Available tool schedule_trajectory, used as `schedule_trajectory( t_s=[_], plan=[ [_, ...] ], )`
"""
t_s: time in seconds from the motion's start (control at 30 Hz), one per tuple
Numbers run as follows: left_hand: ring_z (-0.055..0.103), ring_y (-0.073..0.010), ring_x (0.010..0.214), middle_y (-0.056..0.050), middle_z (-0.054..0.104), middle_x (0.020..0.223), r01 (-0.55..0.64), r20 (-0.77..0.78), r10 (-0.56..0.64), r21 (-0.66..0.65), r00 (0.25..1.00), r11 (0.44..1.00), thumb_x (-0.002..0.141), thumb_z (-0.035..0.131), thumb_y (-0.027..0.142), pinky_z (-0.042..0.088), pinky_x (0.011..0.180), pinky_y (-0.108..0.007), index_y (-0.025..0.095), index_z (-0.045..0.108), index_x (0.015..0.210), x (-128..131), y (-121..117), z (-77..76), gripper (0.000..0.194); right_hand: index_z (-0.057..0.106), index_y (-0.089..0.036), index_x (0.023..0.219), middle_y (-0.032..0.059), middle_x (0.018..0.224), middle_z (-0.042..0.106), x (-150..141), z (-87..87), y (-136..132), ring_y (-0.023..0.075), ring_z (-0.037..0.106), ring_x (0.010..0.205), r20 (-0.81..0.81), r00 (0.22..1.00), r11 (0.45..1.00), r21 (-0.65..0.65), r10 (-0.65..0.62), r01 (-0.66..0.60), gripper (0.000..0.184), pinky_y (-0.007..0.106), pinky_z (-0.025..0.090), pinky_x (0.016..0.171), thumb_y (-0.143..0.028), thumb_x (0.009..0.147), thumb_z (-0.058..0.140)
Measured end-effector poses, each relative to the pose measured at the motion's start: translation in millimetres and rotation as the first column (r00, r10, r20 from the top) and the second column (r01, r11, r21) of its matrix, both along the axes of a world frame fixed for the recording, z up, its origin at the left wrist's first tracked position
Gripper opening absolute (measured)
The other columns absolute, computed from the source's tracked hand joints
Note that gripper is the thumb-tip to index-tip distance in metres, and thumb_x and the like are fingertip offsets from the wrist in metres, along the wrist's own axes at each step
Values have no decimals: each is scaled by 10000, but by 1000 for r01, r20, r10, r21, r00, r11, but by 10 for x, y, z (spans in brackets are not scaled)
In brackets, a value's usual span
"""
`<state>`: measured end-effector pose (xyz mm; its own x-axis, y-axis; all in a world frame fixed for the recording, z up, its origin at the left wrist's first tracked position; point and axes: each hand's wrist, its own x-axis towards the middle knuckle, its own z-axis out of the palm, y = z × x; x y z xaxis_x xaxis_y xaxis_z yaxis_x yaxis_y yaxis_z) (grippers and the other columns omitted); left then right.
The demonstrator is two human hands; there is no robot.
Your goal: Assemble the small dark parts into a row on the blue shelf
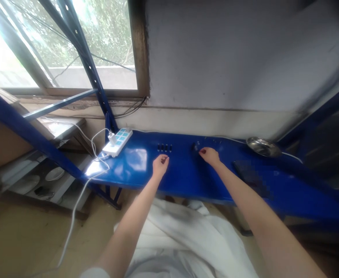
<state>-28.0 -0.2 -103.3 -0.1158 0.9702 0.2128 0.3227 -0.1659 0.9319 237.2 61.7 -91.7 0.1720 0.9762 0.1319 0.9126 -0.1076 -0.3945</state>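
Observation:
Both my arms reach out over a glossy blue table [186,177]. My left hand [160,164] hovers just in front of a row of several small dark pieces [164,147]; its fingers are curled together in a pinch, and what they hold is too small to see. My right hand [209,155] rests on the table with fingers bent, its fingertips beside a small dark heap of parts [194,147]. Whether it grips one of them cannot be made out.
A white power strip [117,141] with a plugged adapter and white cable lies at the table's left end. A metal dish [263,146] sits at the back right, a dark flat object [252,177] near my right forearm. Blue frame bars [82,54] cross the window at the left.

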Motion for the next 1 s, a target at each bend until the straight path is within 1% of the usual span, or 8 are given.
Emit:
schedule_trajectory(
  t_s=[0.07, 0.13, 0.23, 0.4, 0.6, 0.73, 0.9, 1.0],
  plan=[
    [542, -121, 674, -33, 612, 755, -1, -10, 1, 0, 1000, 1000, 774, 540, 317, 457, 620, -242, 177, 638, 888, 4, 2, -4, 205, 678, -193, 871, 50, 910, 681, 21, -47, 44, 221, 609, 878, -52, 995, 997, 11, -80, 81, 218, 340, 440, 756, -302, 750, 533],
    [539, -118, 665, -31, 610, 750, -1, -15, 1, 0, 1000, 1000, 774, 539, 324, 454, 611, -238, 173, 639, 893, 7, 7, -10, 217, 676, -191, 877, 54, 916, 680, 19, -84, 92, 221, 608, 873, -98, 988, 993, -1, -117, 117, 232, 341, 440, 753, -325, 742, 543],
    [537, -116, 654, -30, 609, 738, 3, -15, -3, 11, 1000, 1000, 772, 542, 328, 451, 610, -239, 167, 642, 882, 9, 12, -13, 219, 683, -193, 864, 65, 921, 673, -20, -127, 153, 235, 599, 886, -100, 986, 991, -8, -132, 132, 243, 362, 436, 765, -347, 709, 576],
    [539, -120, 659, -34, 616, 741, 4, 2, -4, -7, 1000, 1000, 768, 549, 338, 449, 613, -244, 173, 647, 867, 8, 4, 10, 216, 696, -219, 846, 76, 968, 649, -105, -190, 227, 264, 563, 945, -53, 984, 984, 41, -169, 171, 244, 413, 429, 788, -369, 678, 603],
    [547, -127, 668, -38, 622, 753, 6, 13, -6, -27, 1000, 1000, 766, 552, 346, 456, 606, -249, 182, 649, 864, 6, -3, 23, 214, 694, -224, 801, 71, 899, 646, -165, -228, 277, 259, 556, 911, -117, 969, 971, 77, -219, 228, 210, 418, 416, 792, -357, 665, 606],
    [552, -127, 664, -39, 626, 753, 7, -6, -7, -22, 1000, 1000, 773, 545, 341, 460, 607, -249, 177, 646, 868, 5, 0, 15, 214, 683, -214, 824, 79, 944, 636, -247, -213, 201, 262, 547, 930, -116, 965, 966, 84, -236, 246, 207, 419, 411, 790, -334, 710, 560],
    [569, -135, 683, -48, 637, 775, 14, -14, -14, -12, 1000, 1000, 787, 523, 345, 467, 615, -254, 180, 642, 879, 2, 1, 6, 223, 661, -180, 809, 90, 939, 639, -336, -226, -8, 262, 544, 936, -139, 973, 965, 164, -184, 206, 222, 396, 409, 790, -327, 754, 504],
    [572, -137, 694, -46, 639, 773, 13, -23, -13, -5, 1000, 1000, 792, 518, 344, 466, 625, -256, 184, 645, 881, 2, 3, 2, 223, 635, -174, 794, 79, 895, 653, -355, -243, -147, 244, 562, 904, -224, 964, 961, 205, -140, 188, 206, 379, 413, 796, -321, 761, 493]
  ],
)
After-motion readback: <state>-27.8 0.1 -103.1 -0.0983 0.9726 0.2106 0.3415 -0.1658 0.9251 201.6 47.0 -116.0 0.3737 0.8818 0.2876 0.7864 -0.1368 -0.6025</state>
